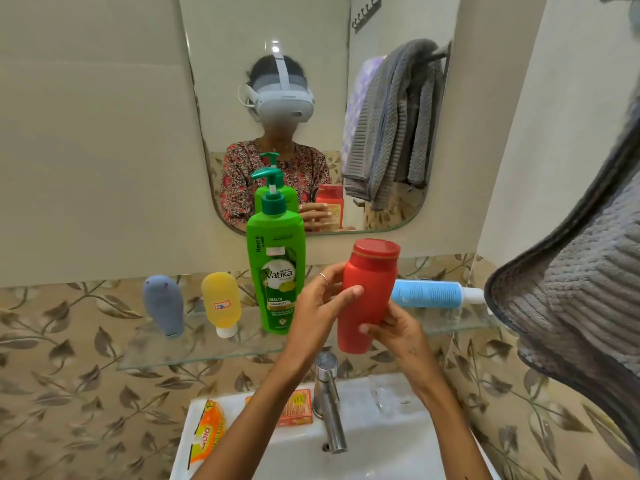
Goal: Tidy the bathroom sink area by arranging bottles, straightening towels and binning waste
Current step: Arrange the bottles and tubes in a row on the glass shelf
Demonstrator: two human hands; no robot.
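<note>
I hold a red bottle (369, 292) with a red cap upright in the air, just in front of the glass shelf (194, 355). My left hand (320, 306) grips its left side, thumb across the front. My right hand (391, 332) grips its lower right side. On the shelf stand a tall green pump shampoo bottle (276, 268), a yellow tube (221, 303) and a grey-blue tube (163, 304), both cap down. A blue bottle (427, 293) lies on its side at the shelf's right end. A grey towel (581, 292) hangs at the right.
Below the shelf is a white sink (381, 434) with a chrome tap (327, 396). An orange wrapper (207, 431) and an orange packet (294, 408) lie on the sink's rim, with clear plastic (391, 393) to the right of the tap. A mirror (221, 46) hangs above.
</note>
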